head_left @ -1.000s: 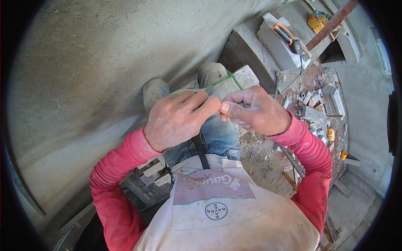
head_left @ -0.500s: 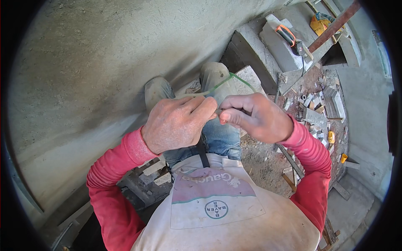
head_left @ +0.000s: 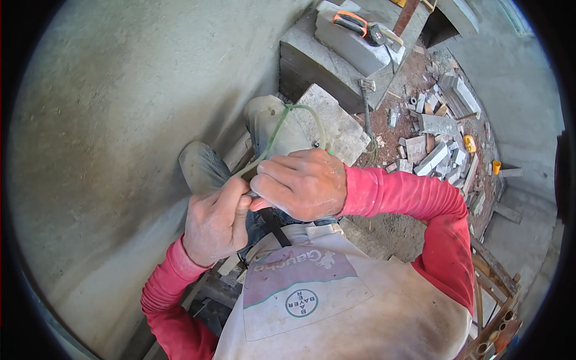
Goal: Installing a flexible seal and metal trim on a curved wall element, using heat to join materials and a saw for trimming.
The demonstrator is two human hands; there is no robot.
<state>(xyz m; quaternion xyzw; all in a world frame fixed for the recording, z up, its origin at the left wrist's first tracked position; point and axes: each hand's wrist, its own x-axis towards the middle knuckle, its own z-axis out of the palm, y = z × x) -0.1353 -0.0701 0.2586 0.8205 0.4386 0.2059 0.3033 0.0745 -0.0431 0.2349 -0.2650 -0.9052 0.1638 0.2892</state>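
Observation:
My left hand (head_left: 215, 225) and my right hand (head_left: 303, 183) meet over my lap with their fingertips pinched close together. A thin, see-through green tube (head_left: 274, 135) runs up from between them. It bends sharply over my knee and loops back down beside my right hand. Both hands are closed on the tube; its ends are hidden by my fingers. A dark strap (head_left: 276, 228) hangs below my hands, across the top of my stained white apron (head_left: 306, 282).
Plastered wall (head_left: 132, 90) rises close on my left. Ahead, an orange and black power tool (head_left: 350, 23) rests on a pale block (head_left: 360, 48). A dusty slab (head_left: 336, 123) lies beyond my knees. Broken block pieces (head_left: 438, 159) litter the floor at right, with a yellow cup (head_left: 496, 167) nearby.
Both hands have shifted left and lower, and my right hand has come over toward the left one. The tube's loop moved left with them. My view has turned, so the surroundings sit further left.

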